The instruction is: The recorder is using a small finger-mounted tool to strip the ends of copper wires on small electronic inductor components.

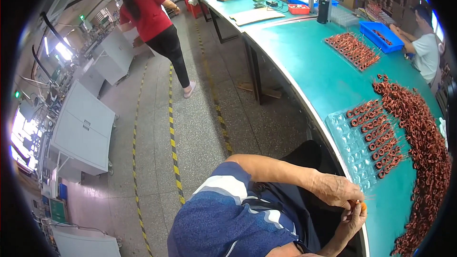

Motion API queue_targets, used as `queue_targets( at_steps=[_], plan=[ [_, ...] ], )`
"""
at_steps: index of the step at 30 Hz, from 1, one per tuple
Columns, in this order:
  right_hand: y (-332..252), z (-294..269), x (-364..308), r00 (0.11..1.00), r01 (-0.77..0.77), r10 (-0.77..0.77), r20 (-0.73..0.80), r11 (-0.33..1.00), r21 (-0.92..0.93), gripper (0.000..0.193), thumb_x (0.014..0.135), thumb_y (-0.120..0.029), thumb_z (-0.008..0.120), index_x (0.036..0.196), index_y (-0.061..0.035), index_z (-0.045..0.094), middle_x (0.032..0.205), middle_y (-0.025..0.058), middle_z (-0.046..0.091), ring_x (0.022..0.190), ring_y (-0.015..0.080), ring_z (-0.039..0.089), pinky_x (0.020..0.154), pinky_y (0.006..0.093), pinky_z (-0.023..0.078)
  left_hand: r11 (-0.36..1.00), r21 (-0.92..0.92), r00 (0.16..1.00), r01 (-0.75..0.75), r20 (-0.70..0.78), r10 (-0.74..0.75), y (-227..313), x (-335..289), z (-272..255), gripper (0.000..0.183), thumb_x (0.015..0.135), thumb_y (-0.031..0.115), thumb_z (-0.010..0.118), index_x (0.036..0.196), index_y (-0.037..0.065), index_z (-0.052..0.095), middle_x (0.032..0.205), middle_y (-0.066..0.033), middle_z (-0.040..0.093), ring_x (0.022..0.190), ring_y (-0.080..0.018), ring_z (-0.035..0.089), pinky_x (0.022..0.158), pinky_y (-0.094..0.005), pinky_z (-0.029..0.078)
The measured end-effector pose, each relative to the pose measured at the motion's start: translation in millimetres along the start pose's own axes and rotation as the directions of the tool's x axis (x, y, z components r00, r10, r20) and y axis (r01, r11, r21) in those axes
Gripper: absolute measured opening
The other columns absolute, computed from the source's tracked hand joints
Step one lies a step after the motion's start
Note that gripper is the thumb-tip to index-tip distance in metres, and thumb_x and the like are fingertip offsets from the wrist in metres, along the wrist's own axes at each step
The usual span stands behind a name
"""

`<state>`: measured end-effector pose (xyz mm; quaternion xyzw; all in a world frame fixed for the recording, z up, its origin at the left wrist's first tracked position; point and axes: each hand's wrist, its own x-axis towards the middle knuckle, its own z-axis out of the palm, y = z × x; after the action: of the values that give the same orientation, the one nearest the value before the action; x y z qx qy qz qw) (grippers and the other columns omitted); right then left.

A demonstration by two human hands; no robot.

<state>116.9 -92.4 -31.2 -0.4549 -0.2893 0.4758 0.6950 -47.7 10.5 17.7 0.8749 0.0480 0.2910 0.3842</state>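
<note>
Copper-coloured wire coils are all over the green bench (304, 62). In the head view, the two hands meet at about 5 o'clock, right at the bench's near edge. The left hand (335, 188) comes in on top, fingers curled down. The right hand (353, 219) comes up from below, fingers bent. Between them they pinch one small coil (362, 205), orange-brown, with thin wire ends sticking out. Both hands are closed on it, maybe so it stays put while the fingers work on the wires.

Just above the hands, at about 4 o'clock, lies a clear plastic tray (346, 138) with many small pockets. The far pockets hold coils in neat rows; the near pockets are bare. Each coil has its own pocket, so it seems they are kept apart and easy to count.

To the right of the tray, at 3 o'clock, is a long loose heap of coils (423, 133), close enough to grab from.

Farther off, at 1 o'clock, another filled tray (352, 50) and a blue bin (378, 35) sit near a seated person in a white shirt (425, 52). At 11 o'clock a person in a red shirt (150, 16) stands on the floor.
</note>
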Motion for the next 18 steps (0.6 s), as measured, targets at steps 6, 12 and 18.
queue_targets(
  at_steps=[6,12,18],
  plan=[
    [1.6,-10.3,-4.2,0.992,-0.085,0.085,0.094,0.996,-0.001,0.014,0.094,-0.018,0.061,0.09,-0.0038,0.06,0.065,0.0024,0.057,0.045,0.0036,0.041,0.039,0.0152,0.028,0.999,0.051,0.982,-0.003,0.188,-0.007,4.0,-0.9,-2.9,0.027,0.086,0.022,0.064,0.099,0.001,0.052,0.087,-0.0177,0.058,0.084,-0.0357,0.062,0.071,-0.0431,0.051],
    [-18.8,11.0,-22.1,0.918,0.149,-0.357,-0.174,0.716,-0.682,0.013,0.093,-0.008,0.056,0.091,0.003,0.062,0.07,0.0035,0.06,0.052,0.0044,0.046,0.047,0.0193,0.035,0.934,-0.228,0.961,0.275,0.039,-0.274,9.0,19.0,8.2,0.023,0.082,0.02,0.068,0.093,0.002,0.057,0.085,-0.0203,0.065,0.085,-0.0361,0.065,0.074,-0.0407,0.051],
    [-37.4,52.1,10.0,0.983,0.167,-0.184,-0.007,0.907,-0.387,0.012,0.09,-0.012,0.065,0.087,0.0002,0.064,0.064,0.0,0.059,0.054,0.0048,0.05,0.047,0.021,0.037,0.549,-0.829,0.909,0.108,-0.141,-0.392,-12.9,-9.4,9.6,0.024,0.098,0.014,0.052,0.117,0.003,0.043,0.088,-0.0069,0.058,0.069,-0.0104,0.058,0.051,-0.0208,0.046]
  ],
)
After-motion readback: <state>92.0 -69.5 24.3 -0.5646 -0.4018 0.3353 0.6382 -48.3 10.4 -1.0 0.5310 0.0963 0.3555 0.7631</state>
